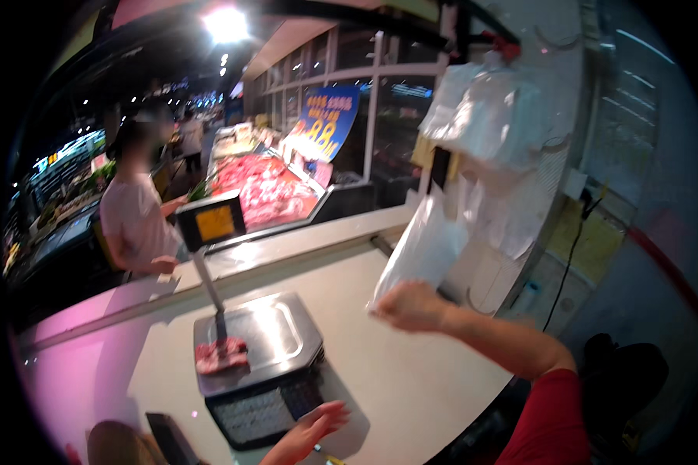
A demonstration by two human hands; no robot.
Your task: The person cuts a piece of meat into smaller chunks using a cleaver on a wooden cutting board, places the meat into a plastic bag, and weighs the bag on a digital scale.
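My right hand (pixel 410 305) grips the lower corner of a thin white plastic bag (pixel 421 250), which is stretched up toward the hanging bags on the right. My left hand (pixel 314 427) holds nothing, its fingers loosely extended over the near right corner of an electronic weighing scale (pixel 267 331). A small piece of raw red meat (pixel 224 363) lies at the left of the scale's steel pan. The scale's keypad (pixel 253 418) faces me, and its display head (pixel 212 224) stands on a post at the far side.
Bundled plastic bags (pixel 488 116) hang from a rack at the right. A cleaver (pixel 171 439) and a round wooden block (pixel 113 444) sit at the near left of the white counter (pixel 407 372). Across the ledge, a person (pixel 139 215) stands beside a raw-meat display (pixel 267 186).
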